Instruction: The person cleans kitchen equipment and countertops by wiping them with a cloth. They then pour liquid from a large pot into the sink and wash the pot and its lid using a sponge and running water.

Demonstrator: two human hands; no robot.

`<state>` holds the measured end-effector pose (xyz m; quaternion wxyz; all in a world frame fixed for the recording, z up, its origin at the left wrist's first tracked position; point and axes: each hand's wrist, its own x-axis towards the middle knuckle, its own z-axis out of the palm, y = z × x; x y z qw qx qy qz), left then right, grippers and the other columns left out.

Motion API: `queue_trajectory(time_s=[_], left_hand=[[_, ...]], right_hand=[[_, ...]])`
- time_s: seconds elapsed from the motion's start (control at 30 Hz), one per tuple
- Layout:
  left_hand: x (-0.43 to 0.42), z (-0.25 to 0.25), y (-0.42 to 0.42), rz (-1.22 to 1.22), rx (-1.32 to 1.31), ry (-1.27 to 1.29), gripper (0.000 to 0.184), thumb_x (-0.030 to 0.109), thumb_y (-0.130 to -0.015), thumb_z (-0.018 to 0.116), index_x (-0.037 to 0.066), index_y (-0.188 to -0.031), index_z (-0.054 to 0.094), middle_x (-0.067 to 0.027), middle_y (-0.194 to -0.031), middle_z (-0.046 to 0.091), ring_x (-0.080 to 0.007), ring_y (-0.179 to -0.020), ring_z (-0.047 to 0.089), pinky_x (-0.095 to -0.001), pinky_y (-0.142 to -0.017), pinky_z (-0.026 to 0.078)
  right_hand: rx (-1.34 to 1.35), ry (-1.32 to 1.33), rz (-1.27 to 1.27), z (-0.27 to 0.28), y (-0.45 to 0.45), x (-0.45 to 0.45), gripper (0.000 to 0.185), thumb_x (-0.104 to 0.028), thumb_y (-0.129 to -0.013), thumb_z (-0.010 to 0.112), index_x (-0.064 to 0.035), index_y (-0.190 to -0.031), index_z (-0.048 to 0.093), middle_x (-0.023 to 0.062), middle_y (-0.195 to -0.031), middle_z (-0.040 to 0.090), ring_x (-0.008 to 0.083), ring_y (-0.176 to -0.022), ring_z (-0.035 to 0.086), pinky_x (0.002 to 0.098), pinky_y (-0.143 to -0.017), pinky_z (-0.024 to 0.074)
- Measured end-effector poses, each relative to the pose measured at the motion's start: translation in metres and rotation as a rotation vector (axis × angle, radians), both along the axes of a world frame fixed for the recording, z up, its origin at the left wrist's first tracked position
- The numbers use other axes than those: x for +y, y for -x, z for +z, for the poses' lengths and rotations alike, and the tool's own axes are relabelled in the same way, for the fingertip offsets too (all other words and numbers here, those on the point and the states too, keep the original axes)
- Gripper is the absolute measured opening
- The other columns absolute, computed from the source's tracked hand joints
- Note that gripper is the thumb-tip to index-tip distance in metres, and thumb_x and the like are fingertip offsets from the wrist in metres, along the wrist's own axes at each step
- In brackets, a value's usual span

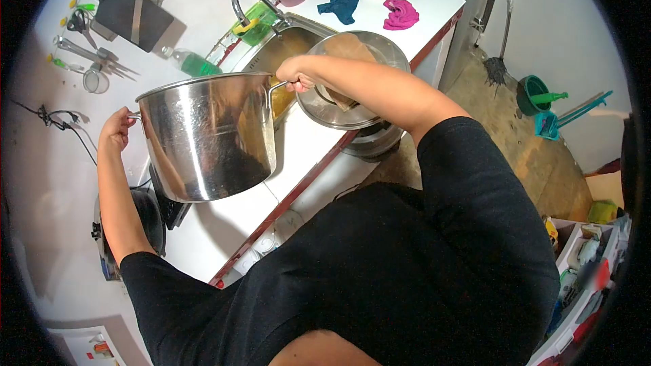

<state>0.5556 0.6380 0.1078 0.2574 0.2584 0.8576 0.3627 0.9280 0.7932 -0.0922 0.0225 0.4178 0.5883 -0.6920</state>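
A large stainless steel pot (210, 139) is lifted between my two hands, its rim toward the wall and sink side. My left hand (117, 129) is closed around one side handle. On the other handle, my right hand (296, 73) is closed near the sink. What the pot contains is hidden. Beneath my right forearm is a wide, round, shiny metal piece (390, 53), a lid or a basin, with a flat brown piece (349, 46) on it. The sink (278, 51) lies just beyond my right hand, partly covered by the pot and hand.
A curved faucet (237, 10) stands over the sink. A green bottle (193, 63) is close behind the pot's rim. Cloths (400, 13) lie on the white counter (298, 156). A black appliance (146, 220) sits by my left forearm. On the floor at right is a green bucket (532, 97).
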Motion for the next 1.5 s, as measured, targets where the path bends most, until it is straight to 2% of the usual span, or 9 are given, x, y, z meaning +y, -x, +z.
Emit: queue_trajectory(time_s=[0.17,0.3,0.37,0.5,0.57,1.1,1.27,1.4,1.5], left_hand=[[-0.002,-0.002,-0.001,0.054,-0.011,-0.008,0.012,0.025,-0.072,0.053,0.018,-0.063,0.049,0.0052,-0.051,0.048,-0.0036,-0.028,0.019,-0.0186,-0.025,0.013],[-0.004,0.001,-0.008,0.106,-0.043,-0.022,0.012,0.026,-0.071,0.054,0.018,-0.064,0.049,0.0056,-0.053,0.05,-0.0025,-0.029,0.02,-0.0171,-0.027,0.014],[-0.005,0.001,-0.009,0.113,-0.052,-0.027,0.011,0.027,-0.075,0.055,0.016,-0.071,0.055,0.0029,-0.059,0.056,0.0001,-0.032,0.022,-0.0158,-0.031,0.014],[-0.004,0.0,-0.011,0.151,-0.08,-0.071,0.011,0.026,-0.074,0.056,0.016,-0.071,0.055,0.0021,-0.059,0.057,0.0001,-0.031,0.022,-0.0158,-0.03,0.014],[0.0,-0.002,-0.008,0.154,-0.089,-0.095,0.01,0.025,-0.074,0.056,0.016,-0.071,0.055,0.0019,-0.059,0.057,0.0001,-0.031,0.022,-0.0153,-0.03,0.014],[0.006,-0.007,0.001,0.137,-0.173,-0.116,0.016,0.029,-0.076,0.058,0.015,-0.069,0.057,0.0033,-0.06,0.057,-0.0004,-0.032,0.022,-0.0149,-0.031,0.015],[0.008,-0.007,-0.006,0.152,-0.176,-0.133,0.012,0.027,-0.072,0.059,0.016,-0.068,0.057,0.0051,-0.059,0.055,0.0002,-0.032,0.022,-0.0149,-0.032,0.015],[0.009,-0.007,-0.001,0.127,-0.206,-0.139,0.012,0.026,-0.071,0.06,0.016,-0.065,0.055,0.0062,-0.058,0.054,0.0004,-0.033,0.022,-0.015,-0.032,0.015],[0.009,-0.006,0.0,0.145,-0.216,-0.113,0.013,0.026,-0.07,0.06,0.017,-0.063,0.054,0.0069,-0.057,0.054,0.0,-0.033,0.021,-0.0149,-0.032,0.015]], right_hand=[[-0.033,0.018,0.008,-0.004,0.008,0.005,0.02,-0.009,-0.075,0.031,-0.0076,-0.057,0.039,0.0022,-0.046,0.033,0.0076,-0.033,0.025,0.0218,-0.031,0.0202],[-0.071,-0.021,0.029,-0.002,0.01,0.008,0.019,-0.01,-0.074,0.032,-0.0078,-0.057,0.039,0.0026,-0.047,0.033,0.0079,-0.033,0.026,0.0222,-0.031,0.0201],[-0.166,0.015,0.19,0.001,0.008,0.012,0.018,-0.011,-0.073,0.034,-0.0082,-0.056,0.038,0.0028,-0.046,0.033,0.0085,-0.033,0.027,0.0223,-0.031,0.02],[-0.103,-0.046,0.116,-0.012,0.013,0.009,0.018,-0.012,-0.073,0.035,-0.0086,-0.056,0.038,0.0028,-0.045,0.033,0.0089,-0.033,0.026,0.0233,-0.031,0.0198],[-0.015,0.052,0.097,-0.029,0.023,0.016,0.02,-0.011,-0.072,0.035,-0.0088,-0.053,0.036,0.0032,-0.043,0.031,0.0095,-0.032,0.026,0.0251,-0.031,0.0203],[-0.101,-0.021,0.09,-0.001,0.006,-0.001,0.018,-0.009,-0.071,0.031,-0.0082,-0.054,0.036,0.0032,-0.044,0.03,0.0094,-0.032,0.024,0.0242,-0.031,0.02],[-0.102,0.048,0.194,-0.008,0.007,0.007,0.016,-0.008,-0.072,0.034,-0.0073,-0.057,0.039,0.0023,-0.046,0.034,0.0083,-0.032,0.025,0.0237,-0.03,0.0212],[-0.129,-0.002,0.14,0.001,0.003,0.0,0.018,-0.011,-0.075,0.034,-0.0075,-0.058,0.041,0.0014,-0.047,0.035,0.0072,-0.033,0.025,0.0217,-0.03,0.0212],[-0.152,0.12,0.163,-0.004,0.006,0.005,0.019,-0.012,-0.077,0.033,-0.0073,-0.061,0.042,0.0012,-0.047,0.036,0.006,-0.033,0.026,0.0196,-0.029,0.0215]])
